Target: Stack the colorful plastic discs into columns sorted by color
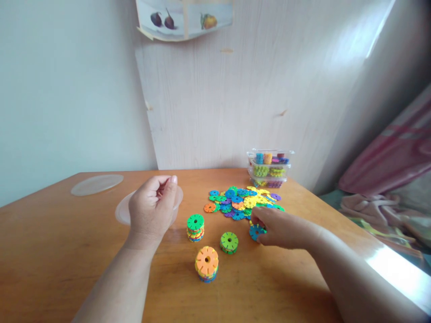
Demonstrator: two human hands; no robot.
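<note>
My left hand (152, 204) is closed in a fist above a round translucent lid (122, 210); whatever it may hold is hidden. My right hand (278, 228) is pinched around a blue notched plastic disc (256, 232) at the near edge of a loose pile of coloured discs (237, 204). A bit of green shows beside that blue disc. Between my hands stand three small stacks of the discs: one topped with green (195, 221), one topped with lime green (229, 241), and one topped with orange (206, 260), which is closest to me.
Clear plastic boxes (270, 168) holding coloured pieces are stacked at the back right. Another translucent lid (97, 185) lies at the far left of the wooden table (60, 251). A wall stands behind; pink cloth (390, 139) hangs off to the right.
</note>
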